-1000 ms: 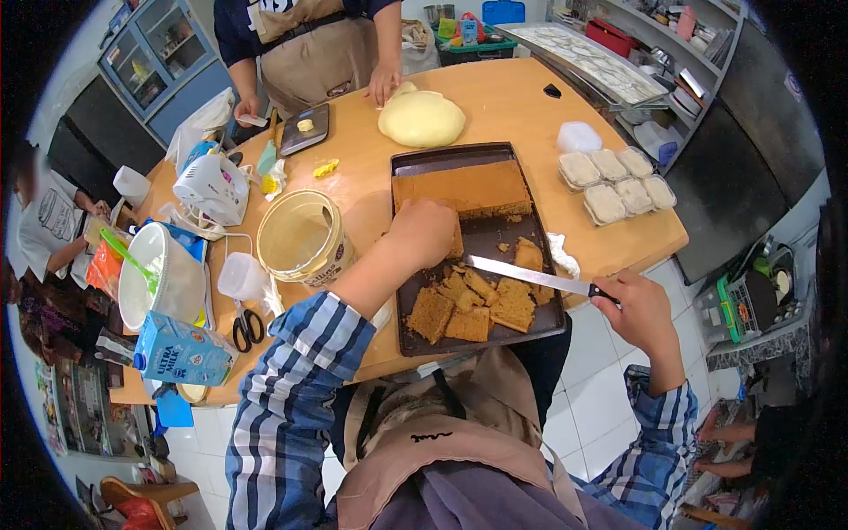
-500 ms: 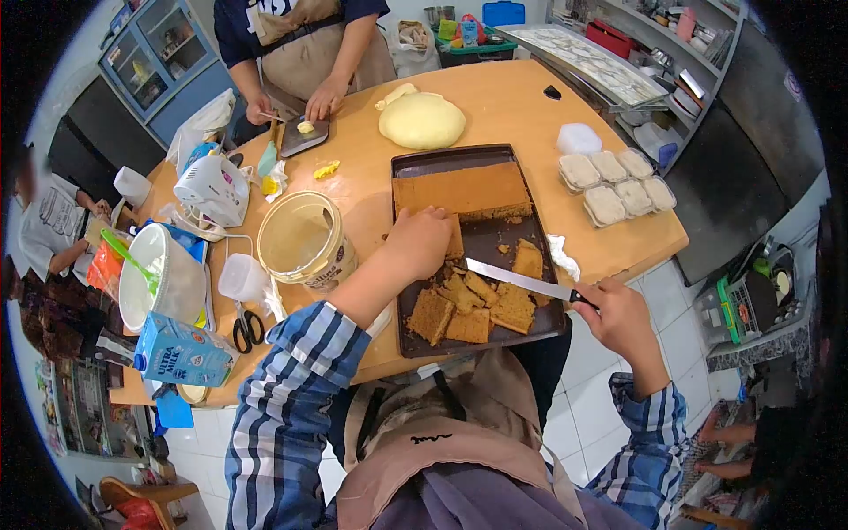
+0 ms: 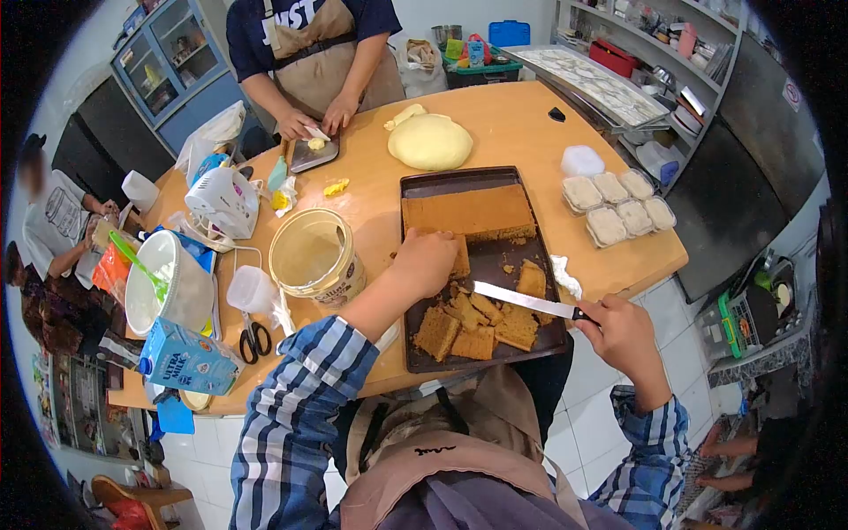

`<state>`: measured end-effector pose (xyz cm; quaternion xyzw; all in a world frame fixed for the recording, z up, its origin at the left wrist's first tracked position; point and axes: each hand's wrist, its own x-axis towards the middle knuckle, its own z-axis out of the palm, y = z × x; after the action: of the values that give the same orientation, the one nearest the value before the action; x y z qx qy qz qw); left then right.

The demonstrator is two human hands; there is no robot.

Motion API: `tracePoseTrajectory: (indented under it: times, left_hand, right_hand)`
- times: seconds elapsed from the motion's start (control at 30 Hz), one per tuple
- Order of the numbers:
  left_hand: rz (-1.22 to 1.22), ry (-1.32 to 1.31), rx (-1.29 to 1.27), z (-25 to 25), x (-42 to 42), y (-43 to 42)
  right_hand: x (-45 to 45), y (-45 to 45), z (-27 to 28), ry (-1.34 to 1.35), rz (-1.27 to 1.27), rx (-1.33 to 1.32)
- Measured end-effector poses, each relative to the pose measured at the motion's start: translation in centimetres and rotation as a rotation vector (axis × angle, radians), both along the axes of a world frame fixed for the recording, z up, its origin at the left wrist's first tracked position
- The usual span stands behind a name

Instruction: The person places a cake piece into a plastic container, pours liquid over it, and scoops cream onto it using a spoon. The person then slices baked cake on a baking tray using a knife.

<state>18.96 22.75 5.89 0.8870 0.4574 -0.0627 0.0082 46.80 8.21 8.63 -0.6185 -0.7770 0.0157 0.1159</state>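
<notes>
A dark baking tray (image 3: 546, 291) lies at the table's near edge with brown sponge cake in it. Its far half holds a large uncut block of cake (image 3: 468, 210); several cut, crumbling cake pieces (image 3: 473, 343) lie in the near half. My left hand (image 3: 426, 263) grips a piece of cake (image 3: 461, 258) at the tray's left side, its fingertips partly hidden. My right hand (image 3: 623, 334) is closed around the black handle of a serrated bread knife (image 3: 523, 299). The blade points left over the cut pieces, apart from the uncut block.
A tub (image 3: 316, 261), scissors (image 3: 254, 340), a milk carton (image 3: 190, 355) and a white bowl (image 3: 168, 291) stand left. Beyond the tray sits pale dough (image 3: 430, 141); filled plastic boxes (image 3: 618, 208) stand right. Across the table, a co-worker's hands (image 3: 320, 119) work at a scale (image 3: 314, 155).
The view has shifted slightly, so the table sits lower in it. My hands keep nearly the same places over the tray. The co-worker's hands have shifted over the scale.
</notes>
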Motion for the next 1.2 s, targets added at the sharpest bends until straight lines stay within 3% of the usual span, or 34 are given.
tracePoseTrajectory:
  times: [0.53,1.0,1.2]
  left_hand:
    - [-0.016,0.019,-0.042,0.1,0.1,0.8]
    - [0.010,-0.015,-0.065,0.4,0.1,0.7]
    - [0.026,-0.067,-0.082,1.4,0.4,0.2]
  right_hand:
    - [-1.2,1.2,-2.5,0.174,0.024,-0.114]
    - [-0.7,-1.7,0.9,-0.001,-0.147,-0.025]
    - [0.1,-1.2,-0.3,0.028,-0.130,-0.048]
